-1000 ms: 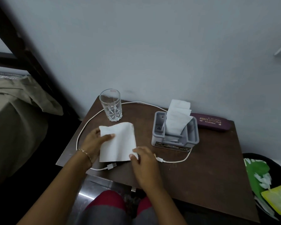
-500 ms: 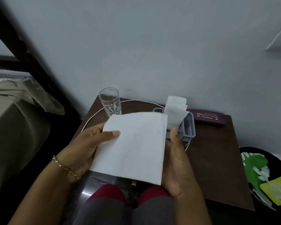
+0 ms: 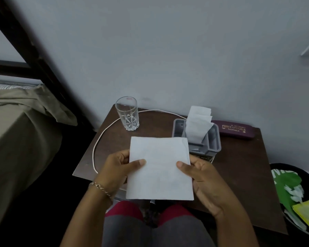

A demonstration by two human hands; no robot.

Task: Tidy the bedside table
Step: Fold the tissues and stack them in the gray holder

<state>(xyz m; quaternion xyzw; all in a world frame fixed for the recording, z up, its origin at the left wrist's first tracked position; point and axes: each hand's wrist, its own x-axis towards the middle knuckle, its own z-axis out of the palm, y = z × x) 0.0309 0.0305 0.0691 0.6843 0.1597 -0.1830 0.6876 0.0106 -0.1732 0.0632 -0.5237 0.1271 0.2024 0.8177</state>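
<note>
Above the wooden table [image 3: 239, 166], left hand [image 3: 114, 170] and right hand [image 3: 205, 182] pinch a flat square tissue [image 3: 160, 168].

A bedroom in a home. At 9 o'clock is a bed [image 3: 16, 139] with a rumpled olive sheet and a dark wooden bed frame [image 3: 34, 56]. At centre, a small wooden bedside table [image 3: 239, 166] stands against a plain grey wall [image 3: 168, 50]. It carries a drinking glass [image 3: 127, 114], white charging cable [image 3: 100, 138], tissue holder [image 3: 214, 139] and maroon spectacle case [image 3: 235, 130]. A waste bin [image 3: 278, 168] sits at 4 o'clock.
</note>
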